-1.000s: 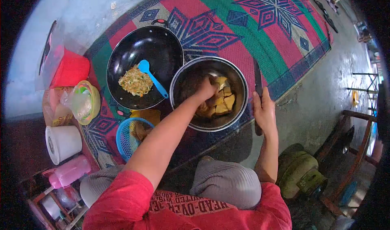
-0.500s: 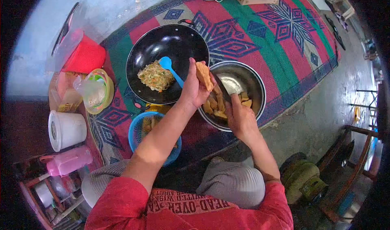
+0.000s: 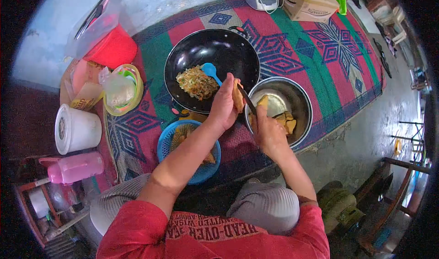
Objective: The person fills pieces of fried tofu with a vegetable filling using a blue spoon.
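My left hand (image 3: pixel 223 106) is closed around a piece of golden-brown fried tofu (image 3: pixel 238 96), held up between the wok and the steel bowl. A knife (image 3: pixel 247 100) is in my right hand (image 3: pixel 270 132), its dark blade against the tofu; the handle is hidden by my fingers. Beneath my right hand is the steel bowl (image 3: pixel 305 96), with several yellowish-brown tofu pieces (image 3: pixel 287 122) inside. Another yellowish piece (image 3: pixel 263 101) shows by my right fingertips. The black wok (image 3: pixel 240 53) holds a heap of shredded vegetables (image 3: pixel 196 83) and a blue spoon (image 3: pixel 209 69).
A blue basket (image 3: pixel 161 148) with more brown pieces sits under my left forearm. Along the left stand a red bucket (image 3: pixel 114 48), a yellow-green bowl (image 3: pixel 139 94), a white tub (image 3: pixel 82 130) and a pink jug (image 3: pixel 80 168). A cardboard box (image 3: pixel 311 5) rests on the patterned mat (image 3: pixel 302 64).
The view has shifted, so the wok and bowl appear further right. My right hand has come up from among the pieces in the bowl, and the knife blade now meets the tofu.
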`<state>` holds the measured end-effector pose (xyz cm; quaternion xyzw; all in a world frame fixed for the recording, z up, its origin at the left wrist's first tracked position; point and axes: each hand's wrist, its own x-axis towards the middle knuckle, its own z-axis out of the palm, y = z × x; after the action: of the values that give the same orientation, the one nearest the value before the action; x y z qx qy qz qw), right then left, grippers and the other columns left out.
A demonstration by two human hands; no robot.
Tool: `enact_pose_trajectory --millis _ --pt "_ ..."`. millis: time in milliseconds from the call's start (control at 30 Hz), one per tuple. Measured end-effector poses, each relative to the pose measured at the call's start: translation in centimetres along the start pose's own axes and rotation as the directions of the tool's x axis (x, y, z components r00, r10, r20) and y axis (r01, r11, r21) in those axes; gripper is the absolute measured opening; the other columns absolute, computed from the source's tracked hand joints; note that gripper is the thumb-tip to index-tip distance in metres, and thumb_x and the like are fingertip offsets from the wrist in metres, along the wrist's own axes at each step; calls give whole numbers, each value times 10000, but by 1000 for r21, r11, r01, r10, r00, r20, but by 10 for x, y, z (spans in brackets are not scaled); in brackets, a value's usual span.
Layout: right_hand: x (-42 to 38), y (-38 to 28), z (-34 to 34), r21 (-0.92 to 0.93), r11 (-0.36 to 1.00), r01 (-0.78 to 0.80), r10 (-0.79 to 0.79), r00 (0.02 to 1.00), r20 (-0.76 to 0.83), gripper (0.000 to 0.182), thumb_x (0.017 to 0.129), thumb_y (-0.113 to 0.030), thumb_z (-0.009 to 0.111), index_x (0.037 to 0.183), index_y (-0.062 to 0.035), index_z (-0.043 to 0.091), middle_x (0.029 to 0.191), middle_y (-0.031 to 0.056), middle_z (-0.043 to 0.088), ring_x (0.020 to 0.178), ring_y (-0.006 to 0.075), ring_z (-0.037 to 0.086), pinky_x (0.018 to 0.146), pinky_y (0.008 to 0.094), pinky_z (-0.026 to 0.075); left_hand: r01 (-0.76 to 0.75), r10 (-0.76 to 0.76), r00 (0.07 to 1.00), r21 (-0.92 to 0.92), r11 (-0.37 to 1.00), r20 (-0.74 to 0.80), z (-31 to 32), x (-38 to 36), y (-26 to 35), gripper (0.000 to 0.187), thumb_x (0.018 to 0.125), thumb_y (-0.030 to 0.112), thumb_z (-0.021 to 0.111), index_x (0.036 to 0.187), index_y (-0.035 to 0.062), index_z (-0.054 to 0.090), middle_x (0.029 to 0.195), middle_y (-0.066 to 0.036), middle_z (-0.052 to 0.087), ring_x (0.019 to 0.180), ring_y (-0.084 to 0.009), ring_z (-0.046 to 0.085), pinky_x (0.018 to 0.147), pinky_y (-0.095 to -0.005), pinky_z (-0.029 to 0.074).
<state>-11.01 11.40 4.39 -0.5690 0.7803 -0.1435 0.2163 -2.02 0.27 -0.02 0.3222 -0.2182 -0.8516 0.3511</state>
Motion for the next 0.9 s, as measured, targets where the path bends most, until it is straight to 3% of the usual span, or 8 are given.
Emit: enact_pose_trajectory --millis 133,367,500,700,800,900 --pt "-1 -7 10 -37 999 15 -15 1000 23 153 842 -202 402 904 -74 345 624 249 536 623 436 527 549 524 389 -82 84 996 -70 994 30 -8 -3 14 331 827 445 450 884 118 451 720 10 464 659 -128 484 603 -276 427" --pt "6 -23 11 -21 999 40 -38 998 58 157 841 -214 396 915 -81 358 622 242 535 628 431 528 563 517 395 -210 210 977 11 978 -33 -8 -10 21 305 810 415 506 850 117 460 693 -4 469 601 -102 478 530 -229 399" --pt "4 -25 16 -26 1000 7 -3 989 147 168 842 -214 388 915 -67 355 622 243 534 624 429 527 564 517 397 -229 224 973 -104 968 -55 -12 -11 33 284 820 383 507 863 106 457 673 -17 465 589 -116 468 542 -238 403" --pt "6 -28 15 40 996 77 -82 987 139 170 845 -210 381 911 -56 352 615 242 532 620 425 531 550 513 407 -225 225 974 10 974 -14 -12 -20 29 305 829 393 485 882 93 464 648 -24 459 584 -126 466 541 -244 402" --pt "3 -28 17 78 991 106 -117 981 152 169 844 -211 381 903 -55 354 617 243 532 617 423 532 544 510 414 -216 214 974 -20 976 -68 -18 -17 34 303 835 385 478 889 86 467 669 -27 463 599 -127 470 544 -255 407" --pt "-4 -29 16 66 993 99 -112 968 223 177 800 -186 440 894 -53 371 660 233 545 666 419 535 557 491 416 -230 228 971 -15 973 -73 -27 -20 40 318 847 400 446 901 87 469 721 -23 465 635 -124 472 553 -260 412"
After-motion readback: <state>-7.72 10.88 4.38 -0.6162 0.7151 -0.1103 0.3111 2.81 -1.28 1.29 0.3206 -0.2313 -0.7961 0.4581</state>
